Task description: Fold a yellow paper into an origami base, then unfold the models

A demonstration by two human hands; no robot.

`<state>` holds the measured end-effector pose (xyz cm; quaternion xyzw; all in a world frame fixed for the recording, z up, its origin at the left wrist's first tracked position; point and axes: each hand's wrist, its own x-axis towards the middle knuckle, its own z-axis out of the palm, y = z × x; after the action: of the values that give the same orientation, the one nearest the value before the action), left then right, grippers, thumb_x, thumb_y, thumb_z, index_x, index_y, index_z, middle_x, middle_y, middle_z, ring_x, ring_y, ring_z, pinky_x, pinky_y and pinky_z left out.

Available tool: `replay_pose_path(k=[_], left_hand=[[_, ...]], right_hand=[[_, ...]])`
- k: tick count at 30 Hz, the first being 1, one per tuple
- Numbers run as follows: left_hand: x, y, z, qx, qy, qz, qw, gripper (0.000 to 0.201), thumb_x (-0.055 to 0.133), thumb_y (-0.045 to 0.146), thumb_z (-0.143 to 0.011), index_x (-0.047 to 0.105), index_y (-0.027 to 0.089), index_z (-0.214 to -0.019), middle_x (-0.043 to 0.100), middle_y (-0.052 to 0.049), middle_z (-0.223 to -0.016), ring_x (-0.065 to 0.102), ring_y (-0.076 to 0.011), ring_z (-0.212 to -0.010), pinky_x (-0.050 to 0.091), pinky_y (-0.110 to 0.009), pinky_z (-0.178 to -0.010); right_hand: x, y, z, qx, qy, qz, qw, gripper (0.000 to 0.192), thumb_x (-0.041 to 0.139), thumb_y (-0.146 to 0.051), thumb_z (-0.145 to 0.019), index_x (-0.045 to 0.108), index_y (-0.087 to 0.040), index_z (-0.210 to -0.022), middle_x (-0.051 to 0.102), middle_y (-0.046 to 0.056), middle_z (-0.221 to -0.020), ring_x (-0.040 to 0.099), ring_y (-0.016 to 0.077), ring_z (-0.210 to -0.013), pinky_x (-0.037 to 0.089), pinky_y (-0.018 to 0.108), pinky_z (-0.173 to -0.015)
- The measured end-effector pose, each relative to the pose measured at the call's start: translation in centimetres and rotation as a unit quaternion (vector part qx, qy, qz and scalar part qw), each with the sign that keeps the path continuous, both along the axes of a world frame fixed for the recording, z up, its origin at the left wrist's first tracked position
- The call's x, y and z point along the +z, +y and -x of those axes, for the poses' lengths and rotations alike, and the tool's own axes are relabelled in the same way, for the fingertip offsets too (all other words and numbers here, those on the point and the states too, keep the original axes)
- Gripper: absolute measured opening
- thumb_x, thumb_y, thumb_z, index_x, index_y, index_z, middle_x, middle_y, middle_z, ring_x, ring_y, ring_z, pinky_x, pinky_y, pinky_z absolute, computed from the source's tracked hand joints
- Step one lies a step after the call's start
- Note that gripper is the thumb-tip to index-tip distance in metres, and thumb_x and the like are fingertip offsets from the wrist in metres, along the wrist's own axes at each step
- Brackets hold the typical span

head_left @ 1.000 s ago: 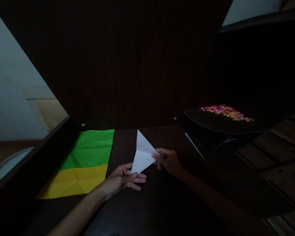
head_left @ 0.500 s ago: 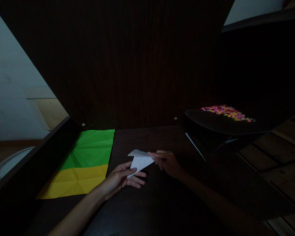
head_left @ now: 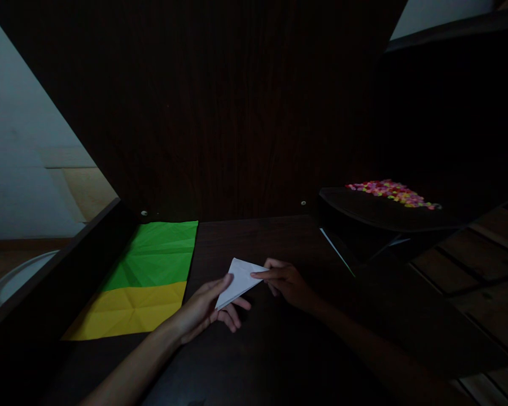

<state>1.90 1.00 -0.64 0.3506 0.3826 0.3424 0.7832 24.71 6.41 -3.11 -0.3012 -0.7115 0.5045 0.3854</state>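
A white sheet of paper [head_left: 239, 282], folded into a small layered triangle, is held between both hands above the dark wooden surface [head_left: 254, 361]. My left hand [head_left: 209, 307] grips its left side, thumb on top and the other fingers underneath, partly spread. At the right corner, my right hand [head_left: 284, 281] pinches the paper with the index finger lying along its upper face. The undersides of the layers are hidden.
Creased green paper [head_left: 161, 254] and yellow paper [head_left: 139, 310] lie to the left, beside a raised dark edge [head_left: 59, 265]. Small pink, red and yellow pieces [head_left: 393, 192] are heaped on a dark curved ledge [head_left: 364, 214] at the right. A dark panel [head_left: 237, 113] stands behind.
The upper flap of the white paper, raised before, now lies flat, making a closed triangle. My left thumb has moved up onto it, and the right fingers have shifted slightly.
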Motion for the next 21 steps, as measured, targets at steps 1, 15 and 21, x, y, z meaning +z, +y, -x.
replay_pose_path(k=[1, 15, 21], left_hand=[[0.0, -0.1, -0.1, 0.002, 0.019, -0.012, 1.0, 0.043, 0.063, 0.048, -0.086, 0.063, 0.009, -0.103, 0.075, -0.017, -0.091, 0.067, -0.0164, -0.052, 0.054, -0.026, -0.049], [-0.2, -0.1, -0.4, 0.025, 0.101, -0.139, 0.985, 0.027, 0.07, 0.035, -0.083, 0.067, 0.009, -0.09, 0.074, -0.01, -0.075, 0.064, -0.0129, -0.05, 0.051, -0.024, -0.049], [-0.5, 0.0, -0.4, 0.011, 0.097, -0.15, 0.984, 0.035, 0.073, 0.037, -0.08, 0.066, 0.009, -0.1, 0.075, -0.014, -0.09, 0.068, -0.0166, -0.057, 0.054, -0.028, -0.053]], right_hand=[[0.0, 0.0, 0.0, 0.001, -0.002, 0.0, 1.0, 0.028, 0.055, -0.043, -0.09, 0.077, -0.029, -0.1, 0.045, -0.003, -0.076, 0.045, 0.0057, -0.049, 0.036, 0.021, -0.047], [0.7, -0.4, 0.4, -0.021, -0.004, 0.094, 0.995, 0.054, 0.062, -0.042, -0.083, 0.058, -0.011, -0.127, 0.06, -0.003, -0.058, 0.056, 0.0114, -0.045, 0.045, 0.023, -0.045], [1.1, -0.7, 0.6, -0.022, -0.001, 0.098, 0.995, 0.034, 0.067, -0.043, -0.08, 0.068, -0.014, -0.098, 0.072, 0.005, -0.075, 0.063, 0.0122, -0.048, 0.051, 0.022, -0.047]])
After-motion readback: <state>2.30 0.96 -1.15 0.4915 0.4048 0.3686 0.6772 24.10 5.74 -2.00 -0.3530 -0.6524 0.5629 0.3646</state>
